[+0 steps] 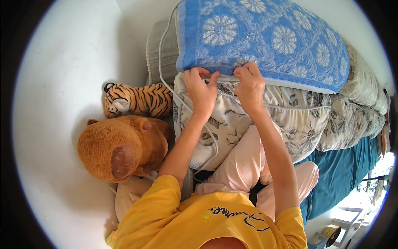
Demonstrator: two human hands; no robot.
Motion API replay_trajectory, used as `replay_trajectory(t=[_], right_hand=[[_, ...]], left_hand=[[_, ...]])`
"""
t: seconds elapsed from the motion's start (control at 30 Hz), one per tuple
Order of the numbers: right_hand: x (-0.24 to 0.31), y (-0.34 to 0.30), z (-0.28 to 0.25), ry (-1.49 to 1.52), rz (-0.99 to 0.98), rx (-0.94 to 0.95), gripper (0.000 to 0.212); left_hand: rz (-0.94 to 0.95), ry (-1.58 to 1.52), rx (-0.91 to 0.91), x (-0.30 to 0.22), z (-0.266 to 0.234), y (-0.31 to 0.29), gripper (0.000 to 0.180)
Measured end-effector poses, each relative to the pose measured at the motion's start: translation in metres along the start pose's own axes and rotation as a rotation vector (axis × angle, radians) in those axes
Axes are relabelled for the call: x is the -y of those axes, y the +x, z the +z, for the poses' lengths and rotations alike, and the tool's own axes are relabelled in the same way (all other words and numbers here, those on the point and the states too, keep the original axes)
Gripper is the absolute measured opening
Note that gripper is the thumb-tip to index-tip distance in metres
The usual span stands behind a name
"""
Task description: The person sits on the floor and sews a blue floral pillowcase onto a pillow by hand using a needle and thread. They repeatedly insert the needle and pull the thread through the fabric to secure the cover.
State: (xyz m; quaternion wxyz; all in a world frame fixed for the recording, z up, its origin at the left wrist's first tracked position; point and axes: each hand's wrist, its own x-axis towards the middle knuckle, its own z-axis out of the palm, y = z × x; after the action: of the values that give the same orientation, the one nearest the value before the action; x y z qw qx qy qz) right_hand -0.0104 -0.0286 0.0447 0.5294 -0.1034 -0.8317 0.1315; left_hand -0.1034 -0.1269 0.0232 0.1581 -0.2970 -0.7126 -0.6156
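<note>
The blue towel (265, 31) lies before us at the top of the head view, its white flower pattern facing up and its near edge running along the floral cushion (298, 133). We have both hands at that edge, toward its left end, just beside each other but apart. Our right hand (252, 87) is bent with thumb and fingers closed on the border, and we judge that it grips the cloth there. Our left hand (201, 93) has its fingers curled over the same border with the thumb held off to one side; its fingertips are partly hidden, so we cannot tell whether it pinches the fabric. As for progress, we have the towel spread broad and fairly smooth over whatever bulks it out, while the stretch between our hands looks gathered and unsettled, so we take the handling of this edge as unfinished. The border to the right of our hands lies untouched. What sits under the towel is hidden, so we cannot say how much is left there. A white cord (160, 54) loops past the towel's left side and down beside our left forearm.
</note>
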Motion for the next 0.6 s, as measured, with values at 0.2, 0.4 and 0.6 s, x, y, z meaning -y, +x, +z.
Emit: replay_trajectory(t=[0.2,0.4,0.6], right_hand=[[-0.002,-0.004,-0.002,0.076,0.095,-0.043,0.023],[-0.007,-0.003,-0.001,0.148,0.156,-0.043,0.020],[-0.009,0.002,-0.001,0.160,0.163,-0.009,0.016]], left_hand=[[-0.048,-0.038,0.021,-0.004,0.001,-0.002,0.033],[-0.020,-0.004,-0.095,-0.002,0.012,-0.009,0.035],[-0.155,-0.187,-0.164,-0.010,0.024,-0.010,0.036]])
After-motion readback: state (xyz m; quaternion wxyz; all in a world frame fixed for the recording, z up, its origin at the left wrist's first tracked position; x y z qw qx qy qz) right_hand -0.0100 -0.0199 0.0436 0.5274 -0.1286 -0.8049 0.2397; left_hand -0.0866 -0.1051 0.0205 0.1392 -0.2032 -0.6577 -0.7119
